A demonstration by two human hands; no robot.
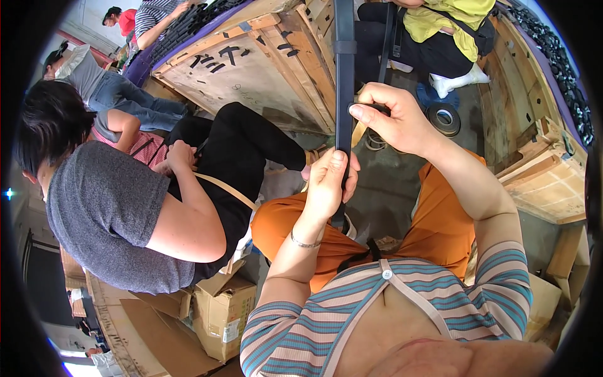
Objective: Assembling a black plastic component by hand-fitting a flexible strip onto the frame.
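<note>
A long black bar stands nearly upright before me, from the top edge of the view down to my lap. My left hand is wrapped round its lower part, thumb on the front. Higher up, at the bar's right side, my right hand is closed in a pinch, thumb against the bent forefinger. A narrow tan strip comes out below the pinch, close to the bar. Something dark shows between those fingertips; what it is I cannot tell.
Close on my left sits a person in a grey top, a tan strip across their lap. Rolls of dark tape lie on the floor ahead. Wooden crates flank the space. Another person in yellow sits opposite. Cardboard boxes stand behind left.
</note>
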